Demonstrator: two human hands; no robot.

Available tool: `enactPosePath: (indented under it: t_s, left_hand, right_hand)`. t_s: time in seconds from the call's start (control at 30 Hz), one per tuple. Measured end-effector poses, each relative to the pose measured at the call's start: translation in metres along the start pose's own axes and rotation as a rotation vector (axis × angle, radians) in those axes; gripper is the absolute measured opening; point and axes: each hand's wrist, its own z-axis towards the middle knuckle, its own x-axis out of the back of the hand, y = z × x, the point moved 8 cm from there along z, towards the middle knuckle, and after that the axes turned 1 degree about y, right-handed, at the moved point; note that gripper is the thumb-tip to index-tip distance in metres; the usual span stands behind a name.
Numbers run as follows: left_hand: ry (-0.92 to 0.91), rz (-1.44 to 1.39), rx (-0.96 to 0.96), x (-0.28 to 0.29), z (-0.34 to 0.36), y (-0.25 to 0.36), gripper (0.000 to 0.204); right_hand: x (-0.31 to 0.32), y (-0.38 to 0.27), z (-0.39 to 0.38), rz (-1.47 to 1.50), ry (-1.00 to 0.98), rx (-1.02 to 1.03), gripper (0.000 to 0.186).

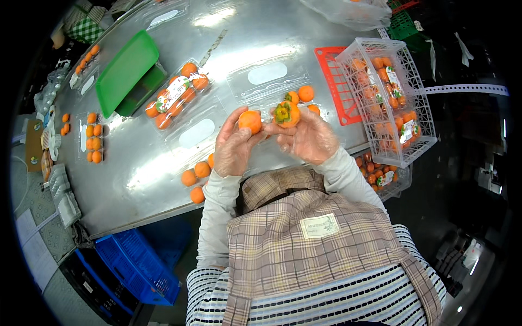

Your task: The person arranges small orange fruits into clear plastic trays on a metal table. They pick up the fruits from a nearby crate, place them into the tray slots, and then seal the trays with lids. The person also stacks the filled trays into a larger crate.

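Note:
My left hand (232,144) is closed around an orange persimmon (250,122), its smooth side turned up. Right beside it, my right hand (310,137) grips another persimmon (287,114), whose green leafy cap faces up. Just beyond the right hand lie a few loose persimmons (305,93) on the metal table (141,179). More loose persimmons (202,169) rest near the table's front edge, by my left forearm. Clear plastic clamshell packs with white oval pads, one left (197,132) and one farther off (267,73), lie open around my hands.
A filled, labelled persimmon pack (176,95) sits beside a green tray (128,70). At the right, a clear crate (399,155) holds filled packs next to a red basket (337,84). Persimmons in rows (93,142) lie far left. Blue crates (138,266) stand below the table.

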Motion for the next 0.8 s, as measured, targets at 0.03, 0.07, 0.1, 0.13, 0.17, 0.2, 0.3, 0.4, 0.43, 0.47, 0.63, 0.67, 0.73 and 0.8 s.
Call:
enactPosePath:
  t_s: [0.03, 0.07, 0.1, 0.13, 0.17, 0.2, 0.3, 0.4, 0.43, 0.47, 0.63, 0.67, 0.73, 0.8]
  left_hand:
    - [-0.004, -0.049, 0.018, -0.001, -0.001, -0.002, 0.058]
    - [-0.002, -0.058, 0.02, 0.0, -0.003, -0.002, 0.057]
    - [0.0, -0.067, 0.022, 0.001, -0.004, -0.002, 0.057]
    - [0.003, -0.077, 0.023, 0.001, -0.005, -0.003, 0.057]
    - [0.01, -0.088, 0.028, 0.002, -0.006, -0.004, 0.055]
    - [0.017, -0.099, 0.033, 0.002, -0.007, -0.004, 0.053]
    - [0.056, -0.113, 0.064, 0.006, -0.009, -0.005, 0.048]
    - [0.111, -0.134, 0.086, 0.017, -0.013, -0.007, 0.04]
    - [0.131, -0.144, 0.091, 0.022, -0.014, -0.008, 0.037]
    - [0.147, -0.097, 0.106, 0.028, -0.013, -0.011, 0.036]
    - [0.215, 0.368, 0.098, 0.028, -0.016, -0.003, 0.047]
    - [0.196, 0.483, 0.029, 0.013, -0.017, 0.008, 0.051]
    - [0.157, 0.711, -0.113, -0.019, -0.018, 0.024, 0.059]
    - [0.113, 0.997, -0.256, -0.028, -0.015, 0.027, 0.064]
  right_hand:
    - [0.002, 0.001, 0.0, 0.049, -0.002, 0.007, 0.059]
    - [0.004, 0.003, 0.0, 0.094, -0.03, -0.002, 0.062]
    - [0.007, 0.005, 0.0, 0.139, -0.059, -0.011, 0.066]
    - [0.008, 0.006, 0.0, 0.184, -0.088, -0.02, 0.069]
    - [0.009, 0.009, 0.0, 0.209, -0.103, -0.04, 0.07]
    - [0.009, 0.011, 0.001, 0.233, -0.117, -0.059, 0.071]
    - [0.002, 0.016, 0.004, 0.271, -0.08, -0.085, 0.073]
    - [-0.002, 0.019, 0.011, 0.228, -0.044, -0.083, 0.072]
    - [-0.002, 0.019, 0.013, 0.203, -0.04, -0.08, 0.07]
    - [0.002, 0.019, 0.015, 0.132, -0.011, -0.068, 0.068]
    - [0.01, 0.011, 0.021, -0.34, 0.204, 0.006, 0.058]
    - [0.01, 0.011, 0.022, -0.396, 0.218, 0.016, 0.057]
    - [0.012, 0.01, 0.024, -0.51, 0.246, 0.036, 0.054]
    - [0.019, 0.012, 0.028, -0.641, 0.228, 0.087, 0.051]
